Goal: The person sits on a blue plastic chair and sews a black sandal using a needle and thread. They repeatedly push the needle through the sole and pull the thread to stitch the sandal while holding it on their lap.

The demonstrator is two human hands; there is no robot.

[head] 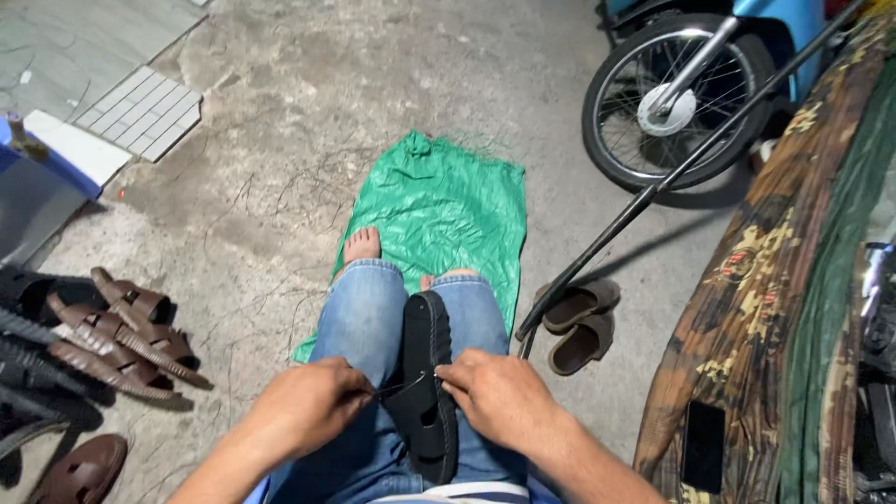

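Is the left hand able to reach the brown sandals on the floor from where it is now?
Probably yes. The left hand is pinching a thread at the black sandal on the lap, and the brown sandals lie on its side with only bare floor between.

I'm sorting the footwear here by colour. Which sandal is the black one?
The black sandal lying on the person's lap, between the left hand and right hand. The sandals on the floor, in the left pile and the right pair, are brown.

black sandal (pixel 427 373) lies lengthwise on the lap, thread (pixel 403 385) stretched across it.
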